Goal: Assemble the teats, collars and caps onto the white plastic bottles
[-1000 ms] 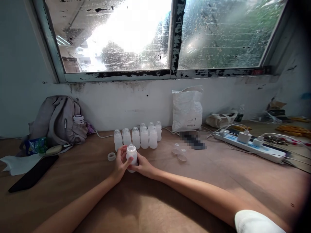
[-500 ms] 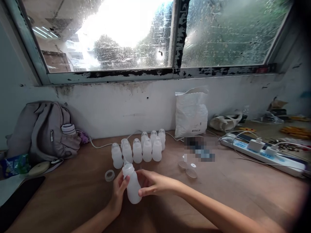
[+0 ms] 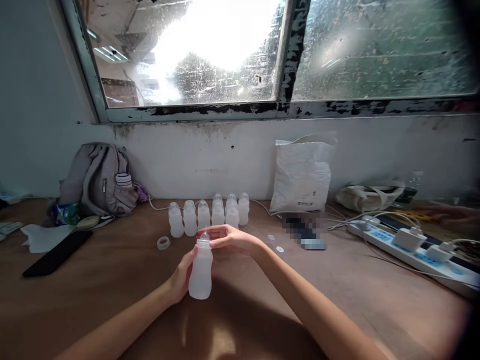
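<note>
In front of me a frosted white baby bottle [image 3: 201,275] with a clear teat on top is held nearly upright. My left hand [image 3: 182,274] is closed round its left side. At the neck, my right hand [image 3: 237,241] has its thumb and fingers on the collar from the right, just beside the teat. A loose pale ring [image 3: 163,243] lies on the table to the left of the bottle. Behind the hands stand several similar capped bottles [image 3: 189,218] in a cluster, some partly hidden by my right hand.
Small clear pieces with white discs [image 3: 280,249] lie right of my right arm. Beyond them are a blurred-out dark item [image 3: 303,232], a white plastic bag [image 3: 302,175] and a power strip [image 3: 408,245] with cables. A backpack [image 3: 99,175] and a black flat object [image 3: 58,253] lie leftward.
My right hand has moved up from the bottle's lower side to its neck. The bottle has gone from tilted to nearly upright. My view has shifted left.
</note>
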`<state>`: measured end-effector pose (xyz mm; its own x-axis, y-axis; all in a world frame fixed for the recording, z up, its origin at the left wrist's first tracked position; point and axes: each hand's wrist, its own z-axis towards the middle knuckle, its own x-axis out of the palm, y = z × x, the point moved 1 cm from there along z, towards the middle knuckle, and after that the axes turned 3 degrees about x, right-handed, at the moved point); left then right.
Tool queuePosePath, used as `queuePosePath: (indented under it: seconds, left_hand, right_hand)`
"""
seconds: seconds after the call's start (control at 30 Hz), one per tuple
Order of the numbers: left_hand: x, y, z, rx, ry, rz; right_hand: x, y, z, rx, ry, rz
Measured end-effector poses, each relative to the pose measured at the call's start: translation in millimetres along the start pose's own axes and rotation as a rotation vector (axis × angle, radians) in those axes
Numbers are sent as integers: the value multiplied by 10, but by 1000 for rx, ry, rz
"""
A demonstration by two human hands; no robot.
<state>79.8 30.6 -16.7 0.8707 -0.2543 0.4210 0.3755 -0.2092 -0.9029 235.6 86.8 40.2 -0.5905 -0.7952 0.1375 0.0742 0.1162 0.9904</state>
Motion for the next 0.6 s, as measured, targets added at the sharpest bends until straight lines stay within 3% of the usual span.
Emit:
queuePosePath:
  seconds: [0.1, 0.2, 0.37, 0.5, 0.6]
  left_hand:
    - [226, -24, 22, -54, 8, -11]
    - [384, -64, 98, -25, -14, 24]
    - [570, -76, 258, 28, -42, 88]
    - [621, -58, 323, 30, 17, -65]
    - [531, -58, 305, 26, 119, -121]
  right_hand:
    - [-29, 3, -43, -26, -99, 33]
    - [-50, 38, -77, -20, -209, -13]
    - [-144, 142, -146, -19, -285, -113]
    - [-193, 185, -177, -40, -189, 26]
    - [-162, 183, -149, -22, -129, 81]
